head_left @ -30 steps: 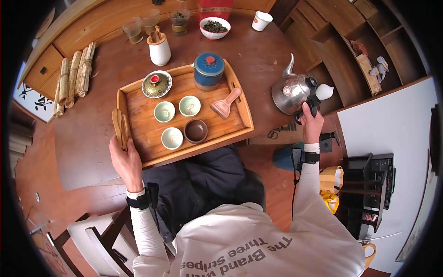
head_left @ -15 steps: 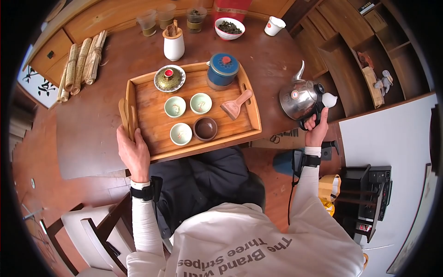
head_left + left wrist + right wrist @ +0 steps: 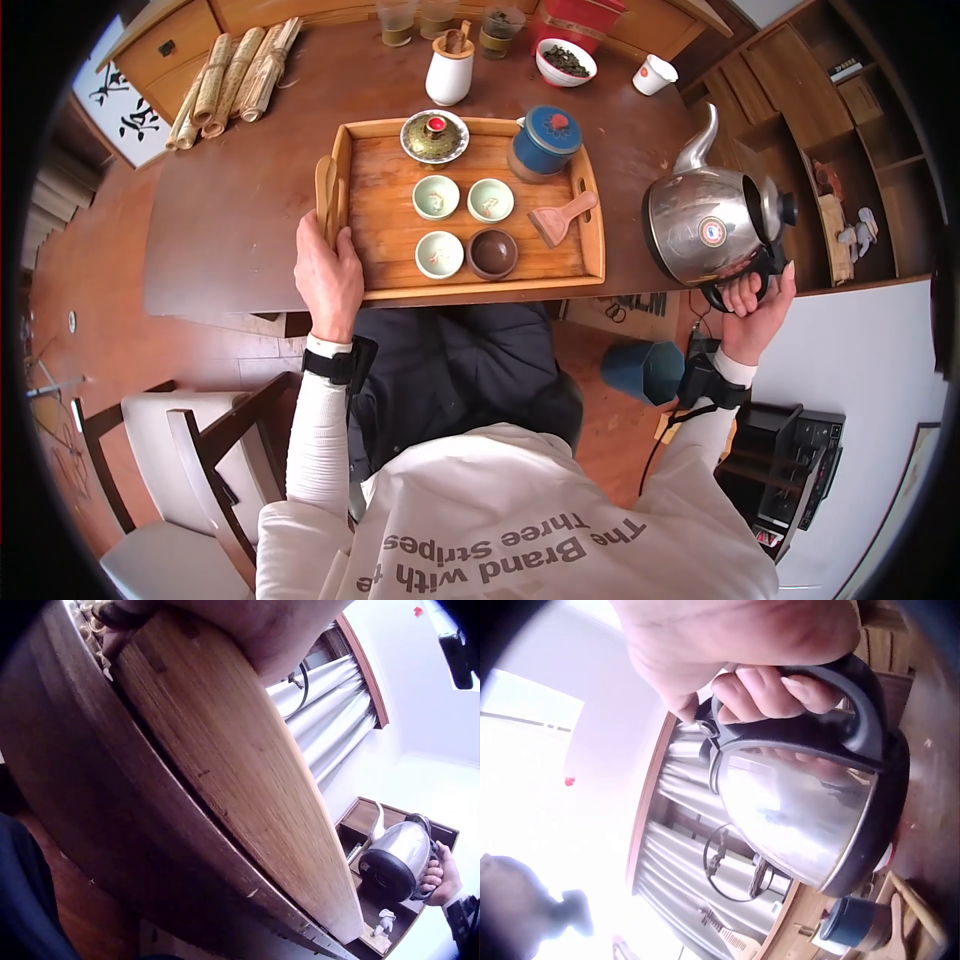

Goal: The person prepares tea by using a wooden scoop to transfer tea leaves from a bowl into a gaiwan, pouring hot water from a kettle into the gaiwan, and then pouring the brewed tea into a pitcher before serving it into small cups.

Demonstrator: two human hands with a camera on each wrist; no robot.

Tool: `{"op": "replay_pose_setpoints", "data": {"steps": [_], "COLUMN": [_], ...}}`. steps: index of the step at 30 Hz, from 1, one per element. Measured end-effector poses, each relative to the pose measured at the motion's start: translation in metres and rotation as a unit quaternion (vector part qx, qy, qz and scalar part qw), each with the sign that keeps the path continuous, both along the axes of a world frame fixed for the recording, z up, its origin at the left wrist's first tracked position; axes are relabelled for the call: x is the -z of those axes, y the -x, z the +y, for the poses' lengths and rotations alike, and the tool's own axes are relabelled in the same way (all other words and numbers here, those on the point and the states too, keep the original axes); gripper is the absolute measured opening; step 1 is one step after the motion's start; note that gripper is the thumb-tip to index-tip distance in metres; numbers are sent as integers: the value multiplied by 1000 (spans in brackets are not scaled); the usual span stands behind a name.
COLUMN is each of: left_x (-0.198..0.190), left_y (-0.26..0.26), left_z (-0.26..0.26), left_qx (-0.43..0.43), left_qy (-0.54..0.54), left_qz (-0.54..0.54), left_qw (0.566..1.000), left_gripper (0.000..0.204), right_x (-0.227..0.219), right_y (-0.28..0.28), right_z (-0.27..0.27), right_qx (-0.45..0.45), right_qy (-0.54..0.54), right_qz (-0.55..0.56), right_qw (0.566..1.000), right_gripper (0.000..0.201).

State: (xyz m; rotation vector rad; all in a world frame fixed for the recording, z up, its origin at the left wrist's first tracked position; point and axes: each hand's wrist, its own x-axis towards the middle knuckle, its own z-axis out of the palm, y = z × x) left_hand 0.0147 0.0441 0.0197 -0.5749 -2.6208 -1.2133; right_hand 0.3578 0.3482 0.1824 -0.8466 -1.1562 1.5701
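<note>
My right hand (image 3: 757,305) grips the black handle of a steel kettle (image 3: 708,225), its lid raised at the hinge side; the right wrist view shows the fingers curled round the handle of the kettle (image 3: 795,810). My left hand (image 3: 330,275) lies at the left end of the wooden tray (image 3: 450,292), by the wooden tongs (image 3: 325,195); whether it grips them or the tray rim is unclear. On the tray are three pale green cups (image 3: 436,198), a brown cup (image 3: 492,254), a lidded bowl (image 3: 434,137), a blue canister (image 3: 546,142) and a pink brush (image 3: 563,218).
Behind the tray stand a white tool holder (image 3: 449,75), a bowl of tea leaves (image 3: 566,64), a white cup (image 3: 654,75) and several glasses. Bamboo rolls (image 3: 240,80) lie at the back left. A blue bin (image 3: 643,371) stands below the table's front edge.
The kettle has risen and come closer to the head camera, held in my right hand. My left hand stays at the tray's left end. The head view has shifted, moving the tray rightward.
</note>
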Motion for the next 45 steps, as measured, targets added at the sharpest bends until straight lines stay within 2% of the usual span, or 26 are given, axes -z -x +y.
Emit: {"op": "replay_pose_setpoints", "data": {"steps": [3, 5, 6, 13, 14, 17, 20, 26, 33, 35, 37, 41, 43, 44, 45], "left_x": [1, 0, 0, 0, -1, -3, -2, -3, 0, 0, -1, -6, -5, -5, -5], "left_y": [1, -1, -1, -2, -2, -2, -2, -2, -1, -1, -1, -3, -3, -2, -2], "left_z": [0, 1, 1, 0, 0, 0, 0, 0, 0, 0, 0, 0, 0, 0, 0], "left_qx": [2, -7, -6, -2, -4, -11, -9, -5, -5, -6, -4, -8, -11, -12, -11], "left_qy": [6, 3, 2, -10, -11, -6, -11, -24, -28, -26, -19, -25, -35, -35, -35], "left_qz": [7, 8, 10, 7, 5, -4, -3, -8, -12, -17, -18, -26, -28, -30, -25], "left_qw": [1000, 1000, 1000, 1000, 1000, 1000, 1000, 1000, 1000, 999, 1000, 999, 999, 999, 999], "left_gripper": [39, 39, 39, 37, 37, 37, 37, 38, 38, 38, 39, 39, 38, 38, 37], "right_x": [-13, -16, -19, -24, -24, -30, -34, -30, -39, -43, -50, -57, -59, -60, -62], "right_y": [8, 10, 14, 32, 34, 46, 50, 51, 69, 75, 82, 94, 99, 102, 105], "right_z": [-6, -8, -12, -23, -24, -32, -29, -20, -26, -21, -20, -13, -9, -9, -10], "right_qx": [-28, -128, -146, -217, -231, -212, -241, -284, -305, -293, -293, -294, -286, -288, -295], "right_qy": [-11, -27, -25, -41, -45, -60, -87, -150, -158, -211, -218, -282, -290, -290, -310], "right_qz": [-45, -57, -59, -157, -145, -210, -254, -302, -341, -383, -390, -433, -502, -503, -519], "right_qw": [999, 990, 987, 963, 961, 953, 933, 898, 875, 850, 846, 805, 763, 762, 740], "right_gripper": [55, 53, 52, 46, 42, 43, 44, 43, 45, 51, 52, 54, 55, 55, 55]}}
